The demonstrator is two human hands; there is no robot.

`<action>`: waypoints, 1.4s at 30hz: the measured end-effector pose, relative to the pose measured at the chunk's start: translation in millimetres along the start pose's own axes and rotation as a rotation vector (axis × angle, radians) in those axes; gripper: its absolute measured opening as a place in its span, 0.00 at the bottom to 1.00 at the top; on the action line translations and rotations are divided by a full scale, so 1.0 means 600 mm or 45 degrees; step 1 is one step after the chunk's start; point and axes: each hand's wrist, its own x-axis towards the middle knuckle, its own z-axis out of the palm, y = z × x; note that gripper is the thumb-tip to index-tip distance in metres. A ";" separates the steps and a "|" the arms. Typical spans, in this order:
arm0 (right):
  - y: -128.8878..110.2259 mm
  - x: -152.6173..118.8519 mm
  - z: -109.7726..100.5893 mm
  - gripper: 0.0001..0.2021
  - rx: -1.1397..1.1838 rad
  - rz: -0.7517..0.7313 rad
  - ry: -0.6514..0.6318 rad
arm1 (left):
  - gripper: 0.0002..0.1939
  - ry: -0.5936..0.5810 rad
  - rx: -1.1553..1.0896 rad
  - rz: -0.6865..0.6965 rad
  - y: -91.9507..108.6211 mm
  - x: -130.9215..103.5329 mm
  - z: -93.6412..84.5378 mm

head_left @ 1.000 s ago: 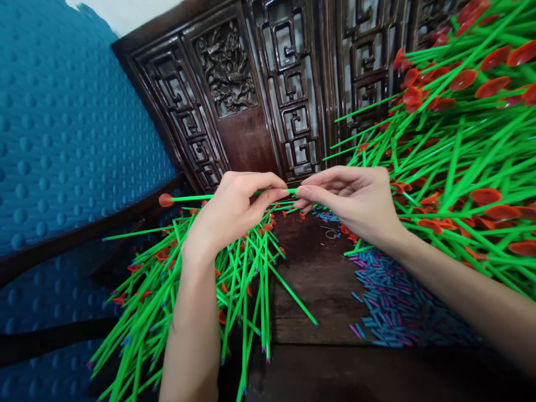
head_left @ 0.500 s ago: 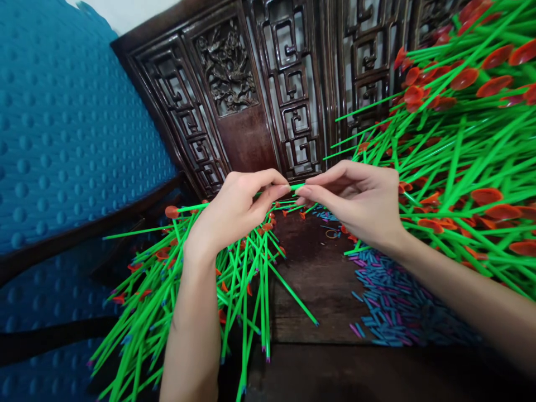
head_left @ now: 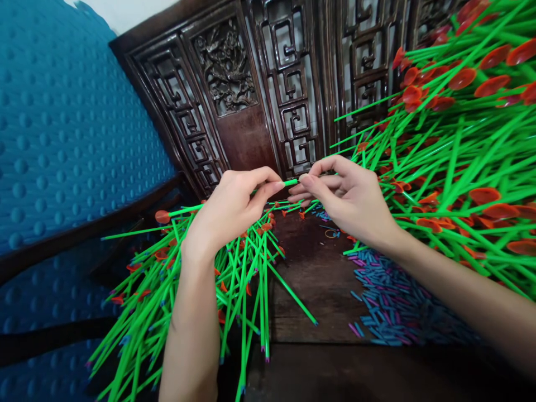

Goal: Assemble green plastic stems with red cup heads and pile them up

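My left hand (head_left: 238, 204) is closed in a pinch around a green plastic stick (head_left: 290, 182). The stick's red cup-shaped end (head_left: 162, 216) sticks out to the left of the hand, and its bare tip shows between my two hands. At that tip, the thumb and index finger of my right hand (head_left: 345, 198) are pinched together, the other fingers loosely spread. Whatever lies between the right fingertips is hidden. Below my left hand lies a heap of green sticks (head_left: 245, 290), several with blue or purple tips.
Small blue and purple tube pieces (head_left: 393, 307) lie scattered on the dark wooden surface (head_left: 310, 279). A large pile of green sticks with red cups (head_left: 469, 156) rises at the right. Behind stands a carved wooden backrest (head_left: 247, 134); a blue bumpy sheet (head_left: 62, 128) hangs at left.
Both hands have risen slightly and shifted left with the stick. The right fingers have moved up to the stick's very tip, and the lower right fingers have spread out.
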 end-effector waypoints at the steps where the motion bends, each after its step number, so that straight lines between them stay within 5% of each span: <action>1: -0.001 0.001 0.000 0.16 -0.019 -0.038 0.015 | 0.10 0.000 0.000 0.004 0.000 0.000 0.000; 5: -0.006 0.005 -0.003 0.13 -0.082 -0.167 0.059 | 0.10 -0.013 -0.007 0.009 0.003 0.001 0.001; 15: -0.010 0.007 -0.012 0.13 0.095 -0.018 -0.018 | 0.09 0.002 -0.007 0.024 0.003 0.000 0.001; 27: -0.003 0.006 -0.014 0.09 -0.125 -0.099 -0.064 | 0.09 0.030 -0.044 0.061 -0.004 -0.002 0.005; 35: -0.001 0.001 -0.015 0.18 0.053 0.105 -0.344 | 0.10 -0.136 -0.059 0.039 -0.005 -0.008 -0.010; 42: -0.003 0.004 -0.013 0.14 0.229 0.180 -0.326 | 0.10 -0.133 -0.092 0.019 -0.004 -0.010 -0.013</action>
